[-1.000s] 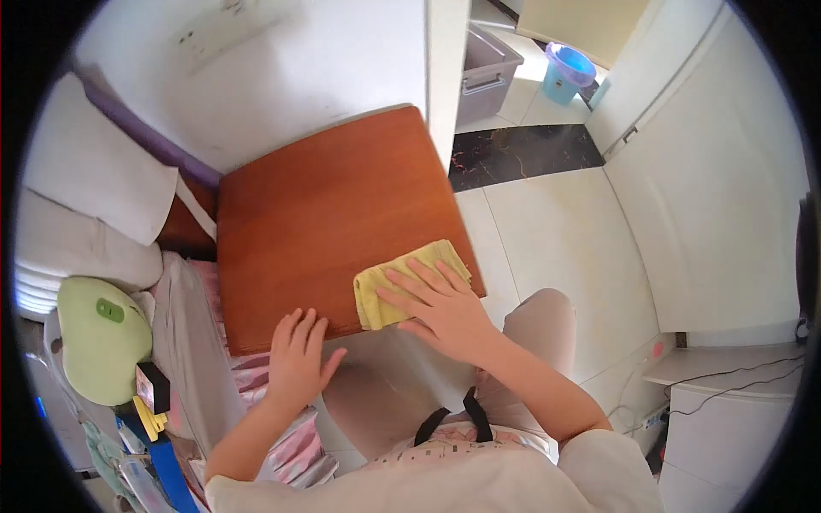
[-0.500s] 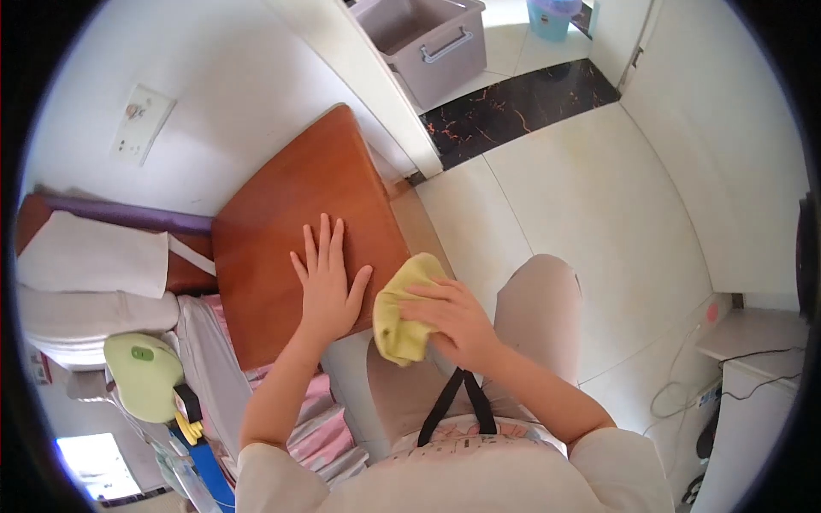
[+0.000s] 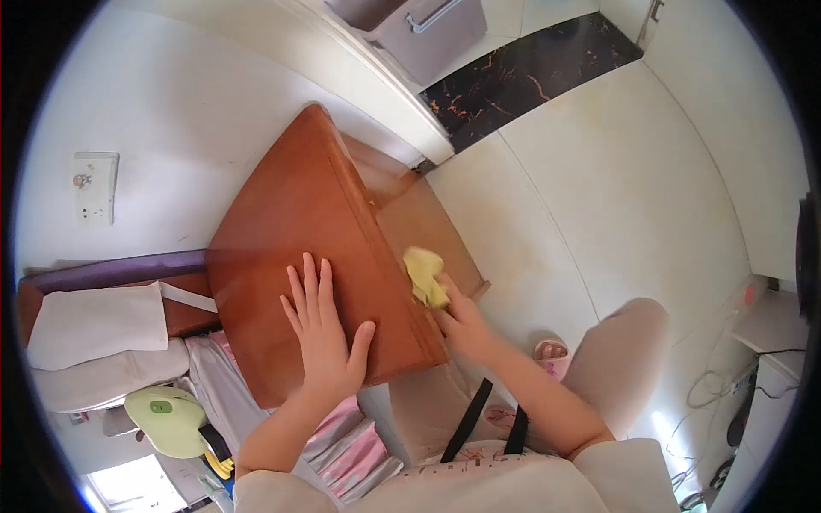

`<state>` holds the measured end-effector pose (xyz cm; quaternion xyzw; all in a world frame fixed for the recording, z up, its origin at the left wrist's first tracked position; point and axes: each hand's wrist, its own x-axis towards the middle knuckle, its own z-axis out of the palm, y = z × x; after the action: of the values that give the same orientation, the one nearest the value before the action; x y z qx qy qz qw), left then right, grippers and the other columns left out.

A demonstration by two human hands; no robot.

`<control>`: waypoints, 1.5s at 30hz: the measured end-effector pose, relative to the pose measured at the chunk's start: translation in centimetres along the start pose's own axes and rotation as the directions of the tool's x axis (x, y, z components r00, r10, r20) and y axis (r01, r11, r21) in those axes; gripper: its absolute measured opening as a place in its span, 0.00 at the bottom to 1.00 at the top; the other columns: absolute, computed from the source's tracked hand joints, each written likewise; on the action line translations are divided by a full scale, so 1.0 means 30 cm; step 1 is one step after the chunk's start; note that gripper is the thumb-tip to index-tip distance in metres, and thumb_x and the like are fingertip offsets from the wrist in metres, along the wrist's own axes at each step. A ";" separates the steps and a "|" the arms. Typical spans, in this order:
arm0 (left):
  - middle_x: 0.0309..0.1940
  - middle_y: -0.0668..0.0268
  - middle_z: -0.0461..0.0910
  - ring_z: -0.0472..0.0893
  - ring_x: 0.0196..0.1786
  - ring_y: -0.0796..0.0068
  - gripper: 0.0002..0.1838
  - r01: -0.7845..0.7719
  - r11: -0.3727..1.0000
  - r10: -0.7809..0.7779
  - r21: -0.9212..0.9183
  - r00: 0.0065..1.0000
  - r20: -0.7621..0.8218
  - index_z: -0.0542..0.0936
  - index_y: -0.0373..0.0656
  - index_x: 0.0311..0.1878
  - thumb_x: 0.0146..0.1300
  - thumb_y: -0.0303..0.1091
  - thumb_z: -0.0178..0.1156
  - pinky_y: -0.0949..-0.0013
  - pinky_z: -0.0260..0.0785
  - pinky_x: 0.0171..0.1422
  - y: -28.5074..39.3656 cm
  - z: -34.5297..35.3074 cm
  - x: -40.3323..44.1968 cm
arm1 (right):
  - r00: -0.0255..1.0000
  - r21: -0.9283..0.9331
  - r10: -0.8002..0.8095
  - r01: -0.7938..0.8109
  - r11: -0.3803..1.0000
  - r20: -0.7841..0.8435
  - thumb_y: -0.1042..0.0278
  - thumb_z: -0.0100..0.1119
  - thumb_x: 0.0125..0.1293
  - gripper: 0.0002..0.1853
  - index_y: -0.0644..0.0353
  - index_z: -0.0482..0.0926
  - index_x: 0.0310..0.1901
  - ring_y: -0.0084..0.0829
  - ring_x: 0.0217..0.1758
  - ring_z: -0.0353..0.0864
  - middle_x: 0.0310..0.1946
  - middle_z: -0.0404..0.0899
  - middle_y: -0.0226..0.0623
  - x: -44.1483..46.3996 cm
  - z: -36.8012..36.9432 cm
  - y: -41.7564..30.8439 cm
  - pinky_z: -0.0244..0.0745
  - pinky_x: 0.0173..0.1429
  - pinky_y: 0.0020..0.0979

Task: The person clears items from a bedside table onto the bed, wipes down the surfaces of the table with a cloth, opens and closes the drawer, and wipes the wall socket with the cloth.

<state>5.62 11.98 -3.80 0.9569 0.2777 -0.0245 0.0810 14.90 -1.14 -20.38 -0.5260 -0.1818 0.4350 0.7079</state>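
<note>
A reddish-brown wooden cabinet (image 3: 282, 214) has its flat top and its right side showing. My left hand (image 3: 323, 338) lies flat on the top near the front edge, fingers spread and holding nothing. Beside the cabinet's right edge, my right hand (image 3: 462, 321) grips a crumpled yellow cloth (image 3: 424, 275). The cloth is against or just beside the side panel; exact contact is unclear. Some of the right fingers are hidden behind the cloth.
Left of the cabinet are a bed with pink striped fabric (image 3: 355, 457), a green cushion-like object (image 3: 167, 421) and a white cloth (image 3: 98, 327). A grey bin (image 3: 436, 38) stands beyond the dark threshold (image 3: 530, 81). Cables (image 3: 705, 385) lie at the right.
The view has turned and shifted. My right hand moved the yellow cloth from the top over to the cabinet's right side. My left hand went from the front edge onto the top.
</note>
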 end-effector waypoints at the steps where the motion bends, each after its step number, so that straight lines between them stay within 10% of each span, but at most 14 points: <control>1: 0.80 0.46 0.41 0.37 0.81 0.39 0.46 0.008 1.000 -0.008 0.011 1.000 0.011 0.49 0.35 0.78 0.64 0.49 0.55 0.33 0.24 0.78 0.000 0.001 0.003 | 0.996 -0.071 -0.078 0.082 0.994 0.053 0.68 0.50 0.73 0.24 0.63 0.62 0.67 0.38 0.61 0.73 0.58 0.73 0.46 0.059 0.007 -0.035 0.66 0.66 0.36; 7: 0.80 0.44 0.41 0.37 0.81 0.39 0.46 -0.011 1.000 0.011 0.007 1.000 0.015 0.49 0.33 0.78 0.66 0.52 0.53 0.35 0.24 0.78 -0.002 -0.004 0.006 | 0.945 -0.008 -0.151 0.161 0.987 0.289 0.54 0.48 0.76 0.34 0.63 0.51 0.75 0.41 0.73 0.61 0.70 0.61 0.47 0.556 0.067 -0.106 0.51 0.77 0.34; 10: 0.80 0.45 0.41 0.37 0.81 0.39 0.46 -0.019 1.000 0.019 -0.007 1.000 0.015 0.49 0.33 0.78 0.66 0.53 0.53 0.35 0.24 0.78 -0.004 -0.004 0.012 | 0.951 -0.011 -0.152 0.160 0.987 0.271 0.59 0.43 0.78 0.32 0.68 0.49 0.75 0.45 0.81 0.48 0.76 0.52 0.51 0.418 0.054 -0.183 0.41 0.81 0.38; 17: 0.80 0.46 0.42 0.38 0.81 0.39 0.46 -0.015 1.000 0.015 -0.016 1.000 -0.003 0.50 0.36 0.79 0.65 0.52 0.55 0.34 0.24 0.77 -0.001 -0.011 0.009 | 0.966 0.168 0.114 -0.155 0.974 0.233 0.58 0.42 0.80 0.27 0.64 0.57 0.74 0.37 0.77 0.57 0.71 0.63 0.44 -0.086 -0.115 -0.140 0.46 0.80 0.36; 19: 0.80 0.46 0.42 0.38 0.81 0.39 0.47 -0.009 1.000 0.009 -0.017 1.000 -0.007 0.50 0.37 0.79 0.64 0.51 0.56 0.33 0.24 0.77 -0.002 -0.011 0.005 | 0.964 0.858 -0.055 -0.204 0.471 0.260 0.58 0.45 0.79 0.23 0.62 0.64 0.68 0.30 0.69 0.66 0.63 0.70 0.39 -0.086 -0.160 -0.142 0.56 0.75 0.35; 20: 0.80 0.47 0.42 0.38 0.81 0.39 0.47 -0.007 1.000 0.007 -0.012 1.000 -0.005 0.50 0.37 0.79 0.64 0.51 0.57 0.33 0.25 0.77 -0.002 -0.010 0.005 | 0.962 0.852 -0.051 -0.212 0.479 0.267 0.58 0.45 0.79 0.23 0.62 0.64 0.68 0.30 0.69 0.66 0.63 0.70 0.39 -0.080 -0.157 -0.147 0.56 0.75 0.35; 25: 0.80 0.48 0.42 0.38 0.81 0.38 0.47 -0.001 1.000 0.001 -0.018 1.000 -0.025 0.51 0.38 0.78 0.64 0.51 0.59 0.31 0.26 0.76 -0.003 -0.014 0.006 | 0.970 0.441 0.196 -0.240 0.865 0.142 0.53 0.52 0.76 0.25 0.61 0.64 0.65 0.26 0.59 0.70 0.53 0.73 0.36 0.051 -0.001 -0.348 0.64 0.68 0.34; 30: 0.80 0.48 0.43 0.38 0.81 0.38 0.46 -0.008 0.999 0.006 -0.033 0.999 -0.049 0.52 0.38 0.78 0.65 0.51 0.59 0.29 0.26 0.75 -0.003 -0.023 0.004 | 0.995 0.056 0.069 -0.073 0.996 0.065 0.53 0.56 0.73 0.36 0.64 0.54 0.73 0.31 0.57 0.74 0.55 0.73 0.40 0.166 0.079 -0.289 0.70 0.62 0.31; 38: 0.79 0.48 0.44 0.40 0.80 0.37 0.46 -0.018 0.999 0.015 -0.031 0.997 -0.078 0.53 0.39 0.78 0.66 0.54 0.58 0.27 0.28 0.75 -0.008 -0.019 -0.006 | 0.952 -0.240 0.273 -0.235 0.942 0.140 0.64 0.47 0.76 0.36 0.72 0.43 0.76 0.46 0.75 0.60 0.73 0.55 0.57 -0.120 0.059 -0.496 0.60 0.73 0.38; 43: 0.79 0.49 0.44 0.40 0.81 0.39 0.44 -0.009 1.000 0.006 -0.029 0.996 -0.088 0.53 0.40 0.78 0.66 0.52 0.57 0.30 0.28 0.76 -0.006 -0.023 -0.004 | 0.952 -0.636 -0.284 0.291 0.715 0.116 0.67 0.43 0.77 0.34 0.74 0.42 0.76 0.56 0.79 0.52 0.75 0.49 0.63 -0.141 0.118 -0.388 0.55 0.76 0.43; 45: 0.80 0.50 0.45 0.40 0.81 0.40 0.43 -0.001 1.000 -0.001 -0.026 0.996 -0.085 0.53 0.40 0.78 0.67 0.50 0.57 0.32 0.28 0.77 -0.003 -0.017 -0.011 | 0.979 -0.566 -0.181 0.203 0.799 0.096 0.63 0.43 0.78 0.35 0.75 0.42 0.75 0.59 0.77 0.55 0.74 0.51 0.64 -0.021 0.113 -0.382 0.56 0.76 0.44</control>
<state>5.29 11.99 -3.28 0.9560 0.2811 0.0197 0.0815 17.00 -0.45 -8.61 -0.6851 -0.3695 0.2957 0.5538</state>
